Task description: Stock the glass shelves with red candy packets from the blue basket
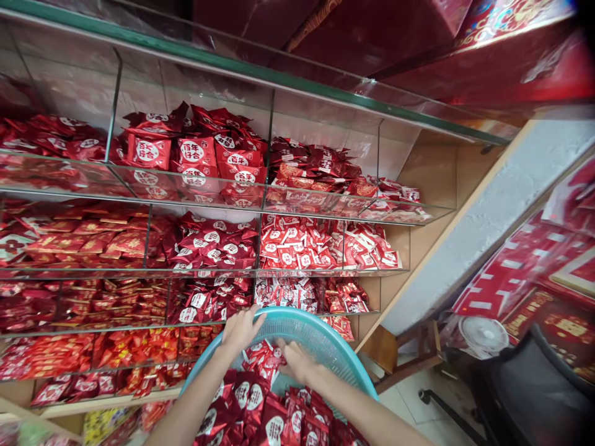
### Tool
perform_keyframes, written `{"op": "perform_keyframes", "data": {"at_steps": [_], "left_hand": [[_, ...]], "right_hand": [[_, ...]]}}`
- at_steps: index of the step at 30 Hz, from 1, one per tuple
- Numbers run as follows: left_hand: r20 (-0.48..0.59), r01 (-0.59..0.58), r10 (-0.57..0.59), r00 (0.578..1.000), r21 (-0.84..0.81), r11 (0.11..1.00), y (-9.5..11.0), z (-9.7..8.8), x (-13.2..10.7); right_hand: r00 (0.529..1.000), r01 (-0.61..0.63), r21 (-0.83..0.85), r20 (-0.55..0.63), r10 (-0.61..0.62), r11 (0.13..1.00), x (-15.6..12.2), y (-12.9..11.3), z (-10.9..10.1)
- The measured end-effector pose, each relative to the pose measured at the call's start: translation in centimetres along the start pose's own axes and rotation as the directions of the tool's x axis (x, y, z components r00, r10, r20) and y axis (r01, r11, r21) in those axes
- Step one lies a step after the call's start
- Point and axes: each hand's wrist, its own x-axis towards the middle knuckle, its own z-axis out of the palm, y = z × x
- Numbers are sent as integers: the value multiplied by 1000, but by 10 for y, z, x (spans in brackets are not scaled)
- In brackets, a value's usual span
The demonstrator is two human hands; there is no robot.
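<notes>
A light blue plastic basket (320, 337) sits low in the middle of the view, part filled with red and dark red sweet packets (260, 402). My left hand (240, 329) grips the basket's far rim, fingers curled over the edge. My right hand (295, 361) reaches inside the basket, fingers bent down onto the small red packets (264, 359) near its far side; what it holds, if anything, is hidden. Behind the basket stands a tiered glass display shelf (260, 204) with compartments full of red wrapped sweets (320, 248).
Glass dividers split each shelf tier. Red gift boxes (465, 49) are stacked above. A white wall post (488, 217) runs diagonally at the right, with a small white fan (483, 334), a wooden stool (409, 353) and a dark chair (525, 384) below it.
</notes>
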Motion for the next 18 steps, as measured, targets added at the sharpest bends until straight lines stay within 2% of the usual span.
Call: {"op": "perform_keyframes", "data": {"at_steps": [5, 9, 15, 18], "left_hand": [[-5, 8, -8, 1000, -2, 1000, 0, 1, 1], [-10, 11, -11, 1000, -1, 1000, 0, 3, 1], [-7, 17, -17, 1000, 6, 1000, 0, 1, 0], [-4, 16, -16, 1000, 12, 1000, 1, -1, 0]], "right_hand": [[1000, 1, -284, -1, -1, 959, -2, -8, -2], [992, 72, -406, -63, -106, 911, 0, -5, 4], [988, 120, -385, -45, -148, 915, 3, -9, 4], [992, 103, -323, -38, -122, 941, 1, -12, -1]]}}
